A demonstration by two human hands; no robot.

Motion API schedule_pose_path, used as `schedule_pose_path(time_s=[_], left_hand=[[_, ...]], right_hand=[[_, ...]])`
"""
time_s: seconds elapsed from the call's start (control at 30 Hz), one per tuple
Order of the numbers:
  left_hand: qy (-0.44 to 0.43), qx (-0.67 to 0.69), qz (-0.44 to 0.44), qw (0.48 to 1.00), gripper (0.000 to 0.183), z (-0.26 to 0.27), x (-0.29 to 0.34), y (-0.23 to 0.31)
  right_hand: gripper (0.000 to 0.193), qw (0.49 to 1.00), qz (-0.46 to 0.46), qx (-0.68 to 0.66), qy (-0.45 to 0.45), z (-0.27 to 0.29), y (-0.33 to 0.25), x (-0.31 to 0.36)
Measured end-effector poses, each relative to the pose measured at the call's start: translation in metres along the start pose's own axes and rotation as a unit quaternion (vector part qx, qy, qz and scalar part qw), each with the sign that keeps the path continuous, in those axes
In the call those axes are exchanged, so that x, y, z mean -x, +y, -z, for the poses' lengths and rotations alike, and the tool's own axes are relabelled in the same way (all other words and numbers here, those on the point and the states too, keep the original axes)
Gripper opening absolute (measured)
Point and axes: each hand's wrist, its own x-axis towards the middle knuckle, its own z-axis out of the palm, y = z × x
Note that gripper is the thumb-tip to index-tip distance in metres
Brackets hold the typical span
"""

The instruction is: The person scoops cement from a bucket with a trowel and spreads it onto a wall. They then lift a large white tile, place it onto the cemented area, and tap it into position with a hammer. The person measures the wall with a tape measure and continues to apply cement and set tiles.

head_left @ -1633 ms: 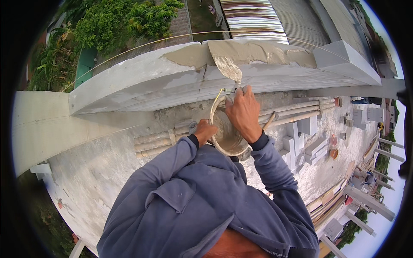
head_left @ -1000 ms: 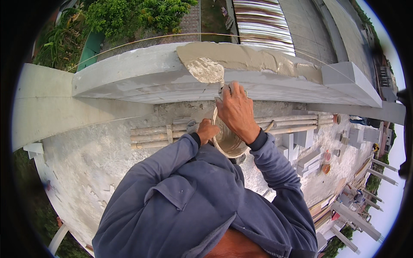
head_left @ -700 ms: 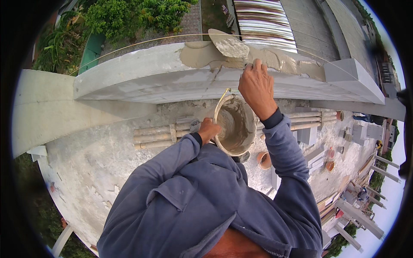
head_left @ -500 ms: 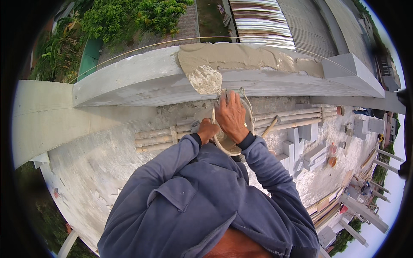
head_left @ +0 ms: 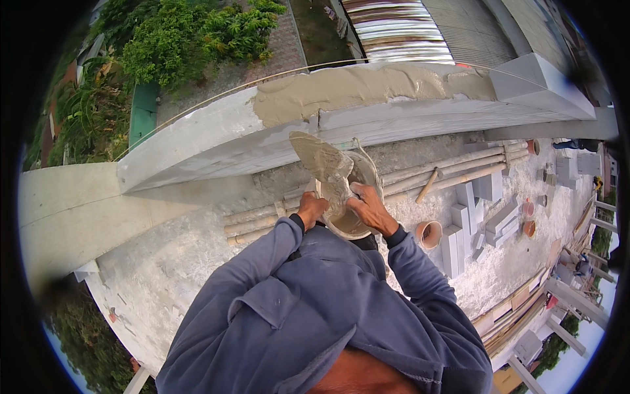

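My right hand (head_left: pixel 369 207) is closed round the handle end of a mortar-coated trowel (head_left: pixel 316 156), whose blade points up and left over the bucket. The grip itself is mostly hidden. My left hand (head_left: pixel 312 209) is closed on the left rim of the bucket (head_left: pixel 376 176), which I hold against my front. Grey wet mortar (head_left: pixel 346 224) lies inside the bucket. Just beyond the trowel stands a pale block wall (head_left: pixel 216 141). A layer of wet mortar (head_left: pixel 374 87) covers part of its top, ending at a block on the right (head_left: pixel 535 79).
A thin string line (head_left: pixel 243 85) runs along the wall top. Bamboo poles (head_left: pixel 453 168) lie at the wall's foot. Grey blocks (head_left: pixel 453 249), a hammer-like tool (head_left: pixel 428 185) and an orange-brown bucket (head_left: pixel 428 234) are to the right. Beyond the wall there is a drop to trees (head_left: pixel 170 46).
The trowel has come back from the wall's edge to above the bucket, its blade now tilted. My right hand has moved down and right; my left hand stays on the bucket rim.
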Motion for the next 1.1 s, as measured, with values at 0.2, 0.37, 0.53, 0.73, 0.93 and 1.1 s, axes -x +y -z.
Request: schedule_pose_path(time_s=[0.2, 0.37, 0.53, 0.73, 0.93, 1.1], left_hand=[[0.086, -0.097, 0.013, 0.991, 0.032, -0.002, -0.018, -0.025], [0.081, -0.019, -0.03, 0.996, 0.025, -0.004, -0.002, -0.014], [0.036, -0.009, 0.027, 0.999, 0.026, -0.02, 0.004, 0.015], [-0.002, -0.107, -0.025, 0.994, 0.021, -0.056, -0.005, 0.045], [-0.049, -0.043, -0.052, 0.997, 0.023, -0.091, -0.009, 0.066], [-0.073, -0.167, -0.067, 0.981, 0.048, -0.111, -0.035, 0.06]], right_hand=[[0.042, 0.981, -0.037, 0.157, -0.106, 0.072, 0.027, -0.075], [0.045, 0.995, 0.041, 0.091, -0.021, 0.14, -0.005, -0.064], [0.035, 0.964, 0.082, 0.239, 0.082, 0.168, -0.06, 0.001], [0.032, 0.819, 0.07, 0.513, 0.248, 0.182, -0.073, -0.01], [0.023, 0.795, 0.004, 0.518, 0.316, 0.22, -0.05, 0.016], [0.033, 0.887, -0.196, 0.381, 0.17, 0.229, -0.006, 0.128]])
